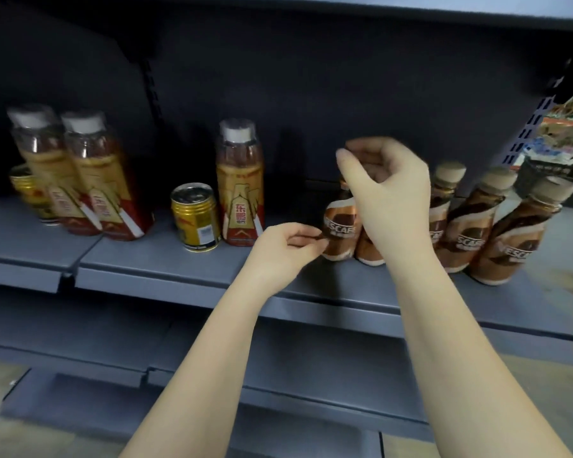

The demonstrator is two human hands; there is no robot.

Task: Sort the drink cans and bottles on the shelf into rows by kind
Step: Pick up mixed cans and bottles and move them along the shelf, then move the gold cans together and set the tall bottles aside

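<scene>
On the grey shelf (166, 259) stand brown coffee bottles at the right and red-and-gold drink bottles with gold cans at the left. My right hand (387, 186) covers the cap of one brown coffee bottle (339, 233), fingers curled around its top. My left hand (285, 249) pinches that same bottle's label at its lower left side. A second coffee bottle (369, 252) stands right behind my right wrist. Three more coffee bottles (467, 233) line up to the right. A gold can (196, 221) and a red-and-gold bottle (240, 190) stand mid-shelf.
Two red-and-gold bottles (90, 180) and another gold can (25, 190) stand at the far left. An upper shelf (344, 4) hangs close overhead. Lower shelf boards (278, 368) jut out beneath. Colourful packaged goods (566, 133) show past the right upright.
</scene>
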